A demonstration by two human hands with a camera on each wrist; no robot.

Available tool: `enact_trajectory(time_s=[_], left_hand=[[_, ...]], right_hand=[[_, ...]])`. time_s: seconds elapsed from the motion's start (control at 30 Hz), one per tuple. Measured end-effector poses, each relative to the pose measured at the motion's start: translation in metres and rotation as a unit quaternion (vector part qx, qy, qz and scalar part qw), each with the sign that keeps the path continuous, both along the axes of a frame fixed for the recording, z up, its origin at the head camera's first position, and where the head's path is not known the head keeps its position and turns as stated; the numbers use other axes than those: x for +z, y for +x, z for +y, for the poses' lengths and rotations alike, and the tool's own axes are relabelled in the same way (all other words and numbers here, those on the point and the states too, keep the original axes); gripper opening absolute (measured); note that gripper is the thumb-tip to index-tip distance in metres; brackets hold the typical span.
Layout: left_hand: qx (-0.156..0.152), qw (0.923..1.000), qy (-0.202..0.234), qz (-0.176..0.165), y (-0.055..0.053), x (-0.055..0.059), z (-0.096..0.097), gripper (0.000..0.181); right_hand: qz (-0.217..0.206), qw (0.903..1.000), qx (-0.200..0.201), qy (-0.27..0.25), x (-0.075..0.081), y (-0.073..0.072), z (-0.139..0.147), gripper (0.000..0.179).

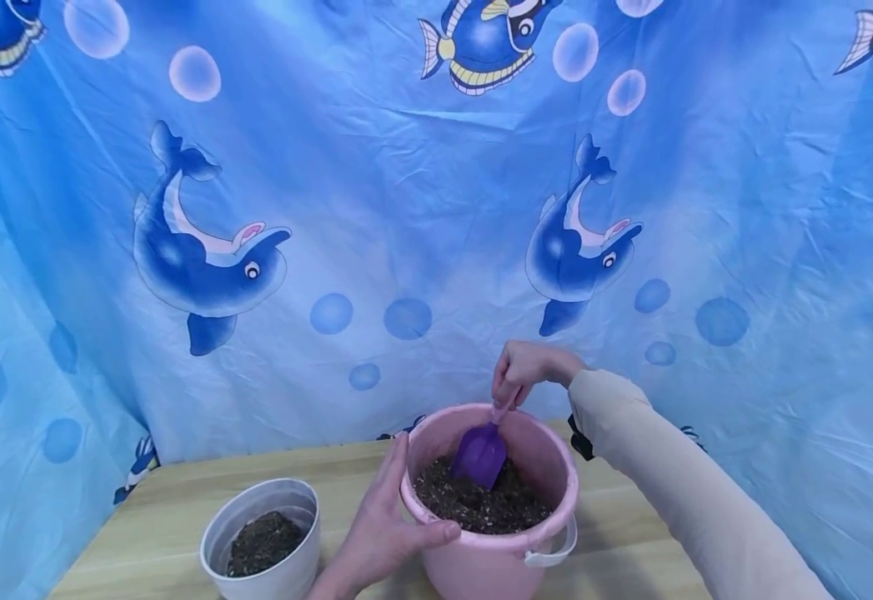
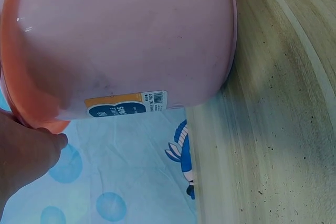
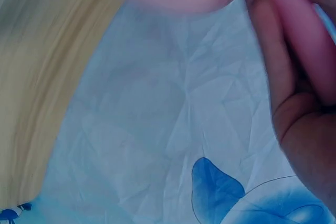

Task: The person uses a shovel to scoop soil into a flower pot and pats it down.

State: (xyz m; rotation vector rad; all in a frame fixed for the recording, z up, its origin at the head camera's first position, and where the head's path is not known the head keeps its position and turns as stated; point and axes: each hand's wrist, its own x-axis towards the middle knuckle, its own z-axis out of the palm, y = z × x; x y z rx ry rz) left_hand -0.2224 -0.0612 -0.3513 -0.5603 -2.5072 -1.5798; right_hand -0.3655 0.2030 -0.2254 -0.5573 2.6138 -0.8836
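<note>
A pink bucket (image 1: 474, 562) of dark soil (image 1: 492, 504) stands near the table's front edge. My left hand (image 1: 387, 521) holds its left side, thumb along the near rim and fingers toward the far side; the left wrist view shows the bucket wall (image 2: 126, 35) and part of that hand (image 2: 29, 153) at the rim. Above the far rim, my right hand (image 1: 524, 371) grips the pink handle (image 3: 304, 30) of a small shovel. Its purple blade (image 1: 479, 454) points down into the bucket, with the tip in the soil.
A white pot (image 1: 289, 575) with some soil (image 1: 265, 543) inside stands left of the bucket on the wooden table (image 1: 361, 467). The bucket's white carrying handle (image 1: 552, 557) hangs at its right front. A blue curtain (image 1: 376, 208) with dolphins and fish hangs close behind the table.
</note>
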Motion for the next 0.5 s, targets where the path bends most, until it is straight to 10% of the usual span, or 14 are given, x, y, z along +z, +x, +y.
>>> enact_trajectory(time_s=[0.5], left_hand=[[-0.003,1.0000,-0.001,0.006,-0.001,-0.002,0.001,0.127]], right_hand=[[-0.055,0.9976,0.040,-0.017,-0.016,0.008,-0.007,0.005]])
